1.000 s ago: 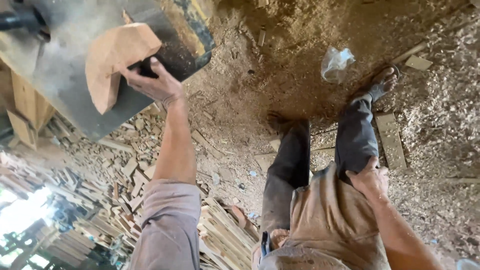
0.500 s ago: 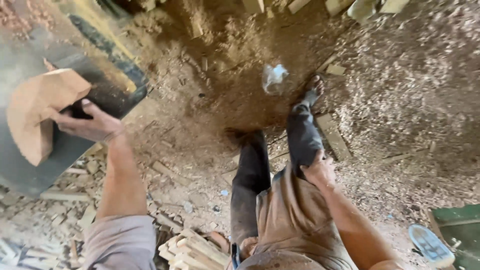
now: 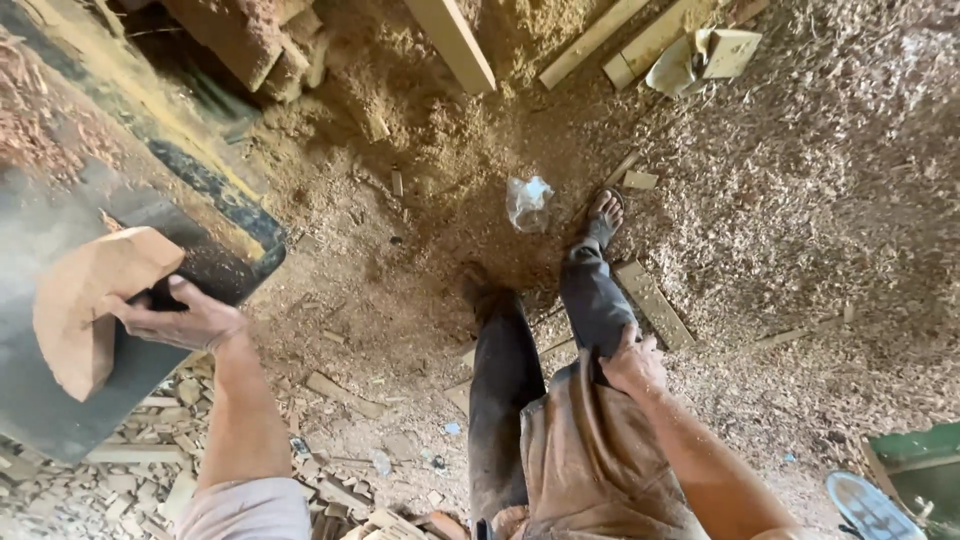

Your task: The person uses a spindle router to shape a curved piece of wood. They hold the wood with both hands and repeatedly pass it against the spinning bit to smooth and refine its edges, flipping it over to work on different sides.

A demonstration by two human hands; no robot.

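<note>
Your left hand [image 3: 175, 318] grips a curved, reddish-brown wood block [image 3: 90, 305]: the fingers curl over its right edge, thumb on top. The block sits on a dark grey metal table [image 3: 60, 400] at the left of the view, with its flat cut face turned toward you. The table's far rim is yellow and black and dusted with sawdust.

Your right hand [image 3: 632, 362] rests on your right thigh, fingers loosely bent and pressed against the dark trouser cloth. It holds nothing that shows. A tan apron [image 3: 590, 460] hangs just below that hand. The fingertips are partly tucked into the fabric fold, so you probably have a light pinch on the cloth, but the view is too poor to be sure.

Your right foot [image 3: 603, 215] stands forward on the sawdust floor [image 3: 800, 230]. A crumpled clear plastic bag [image 3: 528, 200] lies just beside it, to the left. A flat wood strip [image 3: 652, 303] lies on the floor near your right leg. Wood offcuts [image 3: 330, 480] pile up below the table, near your left arm. A long pale plank [image 3: 452, 40] lies at the top, well apart from both hands. A green box corner [image 3: 920, 465] shows at the bottom right.
</note>
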